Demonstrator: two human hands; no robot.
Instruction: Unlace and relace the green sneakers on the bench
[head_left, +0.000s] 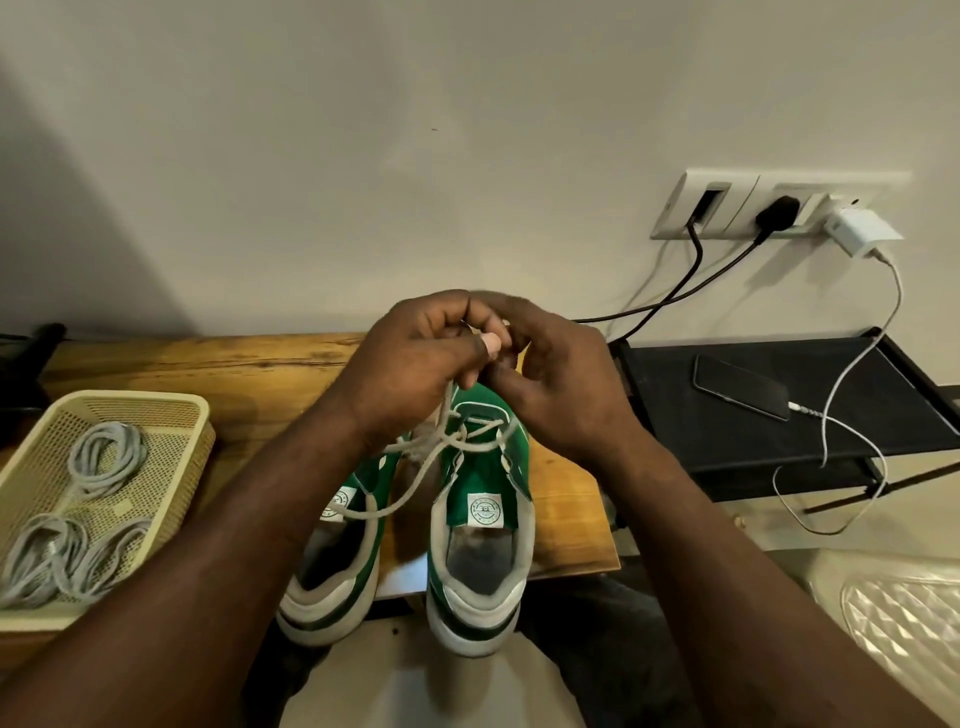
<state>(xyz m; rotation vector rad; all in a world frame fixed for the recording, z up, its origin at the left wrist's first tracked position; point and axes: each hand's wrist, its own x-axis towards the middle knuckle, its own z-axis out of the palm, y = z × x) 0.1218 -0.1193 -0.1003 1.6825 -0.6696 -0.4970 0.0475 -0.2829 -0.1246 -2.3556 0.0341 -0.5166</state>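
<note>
- Green sneakers (480, 545) on tabletop (208, 364): long axis toward wall, heels nearest camera.
- Left hand (410, 374) and right hand (561, 389) together, pinching lace (415, 478).
- Toes hidden behind hands; fingertips blurred.

Head view looks steeply down, close above bench (208, 364).

Nothing here can actually be read. Just below the right hand (563, 384), the sneaker (462, 483) has a small white label (485, 511) on its tongue. The label bears a round green emblem with a ring of lettering too small to make out. Below the left hand (410, 364), the other sneaker (332, 597) has a second label (340, 503) of the same kind. It is tilted, only partly in view beside a loose lace (415, 480), and equally unreadable.
</note>
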